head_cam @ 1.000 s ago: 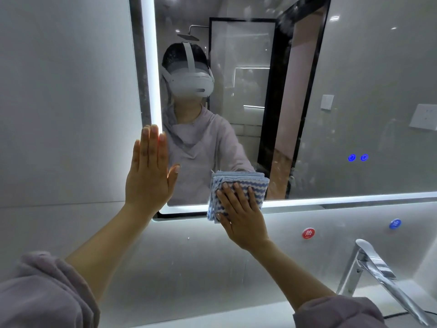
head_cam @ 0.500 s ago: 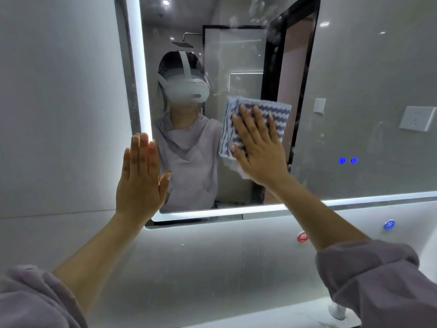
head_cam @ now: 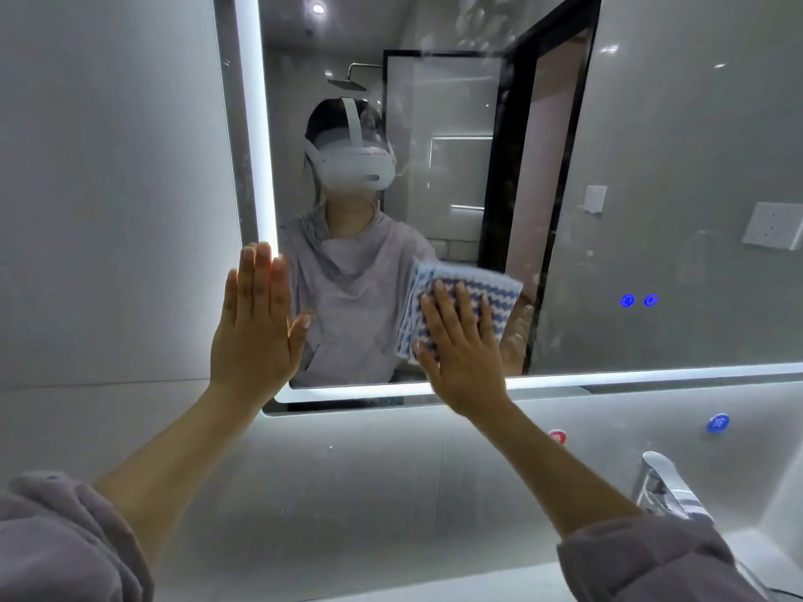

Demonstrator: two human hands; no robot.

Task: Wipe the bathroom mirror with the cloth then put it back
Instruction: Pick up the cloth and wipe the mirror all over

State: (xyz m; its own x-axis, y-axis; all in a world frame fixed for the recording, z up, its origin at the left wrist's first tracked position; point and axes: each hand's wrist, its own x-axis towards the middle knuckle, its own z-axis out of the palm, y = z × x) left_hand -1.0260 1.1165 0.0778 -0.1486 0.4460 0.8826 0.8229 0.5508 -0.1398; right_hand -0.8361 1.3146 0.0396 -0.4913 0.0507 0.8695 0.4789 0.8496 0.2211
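The bathroom mirror [head_cam: 652, 167] fills the upper right of the head view, with a lit strip along its left and bottom edges. A folded blue-and-white striped cloth [head_cam: 491, 284] lies flat against the glass near the lower edge. My right hand [head_cam: 460, 349] presses on the cloth with fingers spread, palm over its lower part. My left hand [head_cam: 256, 328] rests flat and open on the mirror's lower left corner and the wall beside it, holding nothing. Smears show on the glass near the top.
A chrome tap [head_cam: 669, 488] stands at the lower right above the basin counter [head_cam: 478, 588]. Red [head_cam: 557, 437] and blue [head_cam: 718, 423] round markers sit on the wall below the mirror. Two blue touch buttons [head_cam: 638, 300] glow on the glass. Grey tiled wall [head_cam: 108, 189] lies to the left.
My right hand slid the cloth up the glass from the bottom edge, then back down and slightly left. The left hand stayed flat on the mirror's corner.
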